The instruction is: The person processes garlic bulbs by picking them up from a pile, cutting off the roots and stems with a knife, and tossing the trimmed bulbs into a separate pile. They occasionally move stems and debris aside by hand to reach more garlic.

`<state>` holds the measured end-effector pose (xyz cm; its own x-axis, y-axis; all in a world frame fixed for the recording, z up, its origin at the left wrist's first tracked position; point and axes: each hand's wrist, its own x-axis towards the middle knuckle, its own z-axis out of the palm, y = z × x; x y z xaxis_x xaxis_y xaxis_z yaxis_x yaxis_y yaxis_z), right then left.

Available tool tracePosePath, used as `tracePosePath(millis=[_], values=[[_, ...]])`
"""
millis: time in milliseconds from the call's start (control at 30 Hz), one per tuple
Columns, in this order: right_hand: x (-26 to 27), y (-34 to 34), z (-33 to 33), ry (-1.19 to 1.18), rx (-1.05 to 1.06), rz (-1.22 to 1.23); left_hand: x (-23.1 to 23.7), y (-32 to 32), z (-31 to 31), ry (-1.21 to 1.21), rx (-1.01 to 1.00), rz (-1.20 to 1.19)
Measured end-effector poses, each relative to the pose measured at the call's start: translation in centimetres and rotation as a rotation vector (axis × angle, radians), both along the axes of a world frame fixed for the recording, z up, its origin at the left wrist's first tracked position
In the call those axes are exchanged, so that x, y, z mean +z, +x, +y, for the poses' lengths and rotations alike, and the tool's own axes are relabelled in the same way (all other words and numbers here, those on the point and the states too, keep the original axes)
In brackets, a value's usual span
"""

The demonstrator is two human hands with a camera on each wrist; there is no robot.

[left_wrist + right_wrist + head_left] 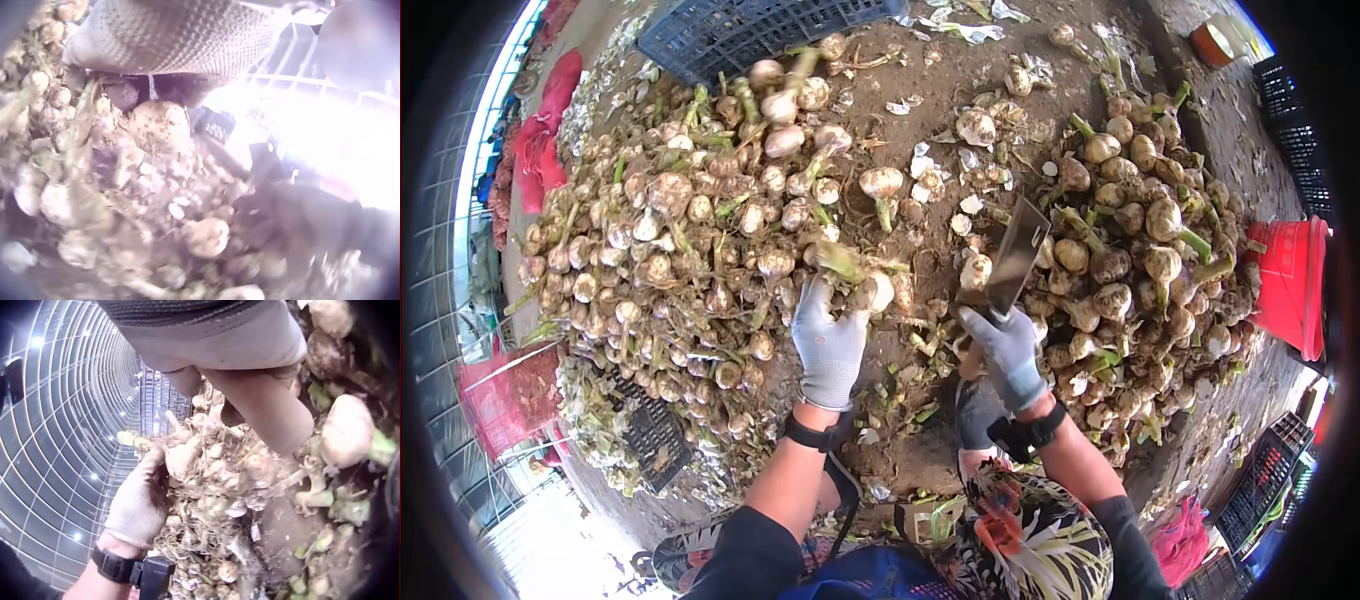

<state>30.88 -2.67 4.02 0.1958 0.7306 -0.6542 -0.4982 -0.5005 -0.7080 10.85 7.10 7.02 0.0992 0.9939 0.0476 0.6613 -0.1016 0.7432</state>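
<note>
In a grey-white glove, the left hand pinches a garlic bulb whose thick green stem points up and left; the right wrist view shows this hand from the side with the bulb. The right hand, gloved too, grips a broad-bladed knife, blade pointing up and away from the body. Just left of the blade lies another bulb. In the left wrist view the left glove covers the top, with a soil-marked bulb below it.
Piles of garlic spread at left and right. A blue crate stands at the far side, a red bucket at right, a black crate at lower right. Stem pieces and peel litter the ground between the piles.
</note>
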Motion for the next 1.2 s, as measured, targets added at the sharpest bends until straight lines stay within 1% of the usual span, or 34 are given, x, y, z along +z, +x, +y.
tracePosePath(millis=[33,67,100,133,167,200,233,267,300,333,367,400,433,500,533,567,600,633,700,733,767,833,867,900,967,1000,1033,1100,1133,1200], values=[[-0.1,-0.8,0.6,0.09,-0.008,0.067,1.1,0.6,-0.6,0.004,0.004,0.003],[0.6,-1.3,1.0,0.178,0.017,0.147,2.5,1.4,-1.1,-0.123,0.082,-0.153],[1.0,-2.3,1.6,0.22,-0.033,0.287,3.4,2.1,-1.7,-0.25,0.159,-0.309],[1.3,-2.6,1.7,0.276,-0.024,0.328,3.4,2.6,-2.3,-0.256,0.149,-0.334],[1.6,-2.8,1.8,0.333,-0.015,0.371,3.6,2.7,-3.1,-0.34,0.13,-0.417],[0.6,-3.8,2.5,0.384,-0.049,0.229,3.7,2.3,-3.7,-0.352,0.133,-0.41],[0.1,-3.8,2.0,0.387,-0.049,0.238,3.8,1.9,-4.3,-0.364,0.136,-0.401],[-0.2,-3.6,1.3,0.347,-0.026,0.177,4.2,1.3,-4.7,-0.348,0.21,-0.346],[1.0,-3.3,1.4,0.308,0.0,0.116,5.3,0.8,-4.8,-0.33,0.287,-0.294],[2.6,-3.0,1.4,0.223,-0.003,0.181,6.7,-0.4,-4.8,-0.296,0.297,-0.252],[2.5,-2.9,1.3,0.223,-0.004,0.183,6.7,-1.4,-5.2,-0.159,0.273,-0.119],[2.3,-2.6,1.1,0.196,0.037,0.105,7.1,-2.2,-5.5,-0.021,0.265,0.023],[2.2,-2.6,0.9,0.166,0.082,0.028,7.4,-2.5,-6.0,0.105,0.15,0.102],[2.7,-3.9,0.5,0.164,0.115,0.037,8.3,-0.5,-7.0,0.099,-0.303,0.144],[3.3,-4.7,0.3,0.221,0.132,0.047,7.4,-0.2,-7.6,-0.376,-0.262,0.118],[3.7,-5.1,0.1,0.277,0.146,0.054,5.4,-0.8,-7.5,-0.083,-0.401,0.19],[4.0,-5.0,0.0,0.323,0.155,0.043,5.1,-0.7,-6.9,-0.305,-0.324,-0.049],[4.4,-4.3,-0.1,0.321,0.153,0.042,4.9,-0.7,-6.7,-0.528,-0.242,-0.288],[5.1,-2.6,-0.6,0.224,0.246,0.0,4.9,-1.0,-7.1,-0.655,-0.125,-0.548],[3.9,-2.9,-1.3,0.225,0.289,-0.151,4.8,-1.3,-7.4,-0.649,-0.1,-0.569],[3.9,-2.9,-2.0,0.221,0.291,-0.156,4.9,-1.4,-7.6,-0.652,-0.099,-0.575],[5.5,-3.1,-2.5,0.514,0.721,-1.107,5.2,-1.8,-8.3,-0.683,-0.032,-0.582],[5.3,-3.4,-2.8,0.565,0.686,-1.163,2.1,-3.8,-9.6,-0.598,-0.059,-0.468],[5.7,-3.3,-2.8,0.561,0.691,-1.164,1.9,-4.0,-9.5,-0.602,-0.058,-0.472],[6.9,-3.0,-2.7,0.566,0.775,-1.242,1.4,-4.1,-9.3,-0.27,-0.302,-0.182],[6.9,-3.1,-2.7,0.572,0.759,-1.233,3.0,-3.3,-9.2,-0.438,-0.215,-0.344],[6.9,-3.1,-2.7,0.569,0.76,-1.235,2.9,-3.5,-9.1,-0.439,-0.216,-0.347],[7.0,-3.2,-3.0,0.55,0.759,-1.228,2.8,-4.0,-9.0,-0.493,-0.306,-0.361],[6.9,-3.2,-3.2,0.546,0.763,-1.227,3.0,-3.8,-9.1,-0.497,-0.305,-0.363],[6.1,-3.3,-3.5,0.511,0.724,-1.203,4.0,-3.3,-9.4,-0.588,-0.177,-0.584]])
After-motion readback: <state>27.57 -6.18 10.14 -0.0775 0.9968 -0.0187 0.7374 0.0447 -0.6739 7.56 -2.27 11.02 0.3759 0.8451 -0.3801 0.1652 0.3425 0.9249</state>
